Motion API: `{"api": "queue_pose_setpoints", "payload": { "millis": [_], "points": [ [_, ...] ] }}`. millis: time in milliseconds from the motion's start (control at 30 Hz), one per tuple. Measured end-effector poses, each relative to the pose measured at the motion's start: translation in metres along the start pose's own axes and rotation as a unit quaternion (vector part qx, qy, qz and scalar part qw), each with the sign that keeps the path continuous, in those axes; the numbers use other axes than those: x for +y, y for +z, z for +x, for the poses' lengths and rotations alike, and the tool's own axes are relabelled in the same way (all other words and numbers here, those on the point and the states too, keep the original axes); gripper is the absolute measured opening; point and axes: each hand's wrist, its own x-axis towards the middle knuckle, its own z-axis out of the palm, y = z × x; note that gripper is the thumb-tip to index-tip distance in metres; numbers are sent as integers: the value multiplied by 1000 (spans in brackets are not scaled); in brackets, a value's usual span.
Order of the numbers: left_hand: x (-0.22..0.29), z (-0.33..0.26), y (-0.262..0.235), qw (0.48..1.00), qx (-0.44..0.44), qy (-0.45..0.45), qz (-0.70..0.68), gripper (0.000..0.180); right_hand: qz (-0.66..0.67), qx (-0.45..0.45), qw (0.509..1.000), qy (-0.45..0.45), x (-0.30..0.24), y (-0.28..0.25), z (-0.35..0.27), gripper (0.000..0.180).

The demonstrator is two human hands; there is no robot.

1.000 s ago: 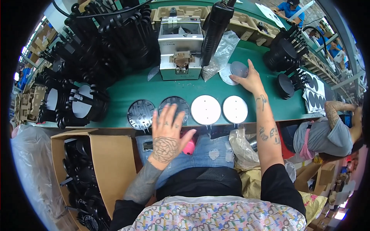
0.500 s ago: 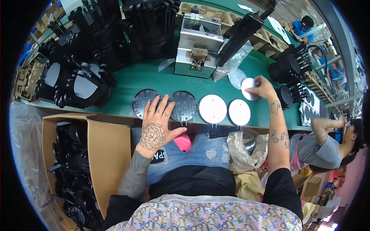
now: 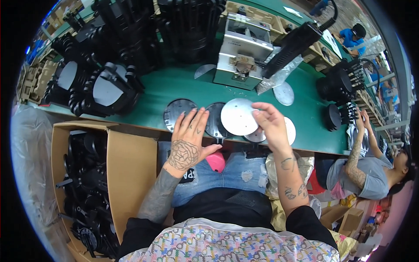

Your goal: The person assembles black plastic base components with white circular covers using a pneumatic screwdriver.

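Observation:
My right hand [image 3: 274,129] pinches the right edge of a flat, pale metal disc [image 3: 238,115], raised above the row of round parts at the bench's near edge. That disc partly covers a second black round base [image 3: 213,126] and a white-topped part [image 3: 255,138]. Another white-topped part [image 3: 290,130] lies partly behind my right hand. My left hand [image 3: 187,146] lies with fingers stretched over the right side of a black round base [image 3: 173,114], its fingertips between the two black bases. Nothing is held in it. One more metal disc [image 3: 284,93] lies farther back on the bench.
A metal box-shaped machine [image 3: 238,65] stands at the back, with a black corded power tool [image 3: 292,48] beside it. Stacks of black round parts [image 3: 109,91] crowd the left. A cardboard box [image 3: 131,170] of black parts stands below. A co-worker [image 3: 366,174] sits at right.
My right hand has lifted the metal disc off the right side of the bench and brought it left over the row. My left hand stays spread at the black bases. The view has shifted slightly.

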Motion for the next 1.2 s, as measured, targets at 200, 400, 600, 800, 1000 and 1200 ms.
{"api": "queue_pose_setpoints", "payload": {
  "millis": [200,400,600,800,1000,1200],
  "points": [
    [3,-2,2,1000,13,7,-17,100,-156,-23,986,-48,28,40,2,27],
    [4,5,-7,999,-47,10,15,93,-508,-18,834,-215,4,47,-18,28],
    [4,19,-14,994,-110,18,8,96,-570,2,789,-229,6,44,-21,35],
    [5,27,-16,989,-141,26,18,100,-602,23,760,-244,16,49,-28,38],
    [1,17,-11,993,-114,33,28,101,-466,3,869,-165,3,2,2,21],
    [-19,10,-31,997,-33,-17,64,97,-579,199,781,-124,-6,-92,69,87]
  ]
}}
